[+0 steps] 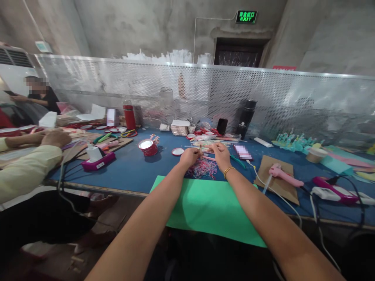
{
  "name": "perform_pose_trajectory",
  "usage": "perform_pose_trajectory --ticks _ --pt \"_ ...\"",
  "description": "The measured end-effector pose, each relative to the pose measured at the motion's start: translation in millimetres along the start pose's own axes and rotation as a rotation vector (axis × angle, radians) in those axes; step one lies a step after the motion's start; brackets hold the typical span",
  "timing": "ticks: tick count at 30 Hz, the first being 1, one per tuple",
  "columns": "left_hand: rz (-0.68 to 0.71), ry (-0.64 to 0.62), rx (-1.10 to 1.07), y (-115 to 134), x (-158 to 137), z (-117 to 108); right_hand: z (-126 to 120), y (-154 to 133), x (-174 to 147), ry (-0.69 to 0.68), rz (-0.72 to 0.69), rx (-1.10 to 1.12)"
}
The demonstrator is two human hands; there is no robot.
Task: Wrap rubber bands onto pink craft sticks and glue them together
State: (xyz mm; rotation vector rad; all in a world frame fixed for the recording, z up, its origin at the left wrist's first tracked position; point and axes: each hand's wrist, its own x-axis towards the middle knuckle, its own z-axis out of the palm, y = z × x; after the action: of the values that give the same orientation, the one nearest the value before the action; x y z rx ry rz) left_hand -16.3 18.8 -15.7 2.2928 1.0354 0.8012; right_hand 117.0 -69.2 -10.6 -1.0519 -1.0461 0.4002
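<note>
My left hand [190,157] is closed in a pinch on a small, thin wooden stick [200,150], held upright over the blue table. Close on its right, my right hand [221,155] has its fingers pressed together; whatever is in them is too small to make out. Beneath both hands lies a loose heap of pink, blue and white strings or thin bands [203,169]. A pink strip [209,158] rests behind that heap. The green sheet [211,207] hangs over the table's front edge under my forearms.
Left stands a red-rimmed drum-like stack [148,148] beside a round red-rimmed disc [177,152]. A pink glue gun [285,176] lies on cardboard [266,166] at right, near a phone [243,152] and power strip [336,190]. A co-worker's hands [55,138] work at far left.
</note>
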Motion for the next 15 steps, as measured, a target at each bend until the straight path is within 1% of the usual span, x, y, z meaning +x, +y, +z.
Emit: perform_pose_trajectory --ticks 2,6,11,15 --pt "-0.007 -0.004 0.013 0.0 0.3 0.2 0.0 -0.3 0.1 0.013 -0.007 -0.012" --pt "0.018 -0.007 0.018 0.9 0.3 -0.5 0.7 1.4 0.0 -0.047 0.049 0.031" --pt "0.014 0.001 0.013 0.2 0.3 -1.3 0.7 3.0 1.0 0.005 0.007 0.022" --pt "0.029 -0.006 0.020 -1.2 1.2 -0.9 1.2 1.6 0.8 -0.045 0.033 0.053"
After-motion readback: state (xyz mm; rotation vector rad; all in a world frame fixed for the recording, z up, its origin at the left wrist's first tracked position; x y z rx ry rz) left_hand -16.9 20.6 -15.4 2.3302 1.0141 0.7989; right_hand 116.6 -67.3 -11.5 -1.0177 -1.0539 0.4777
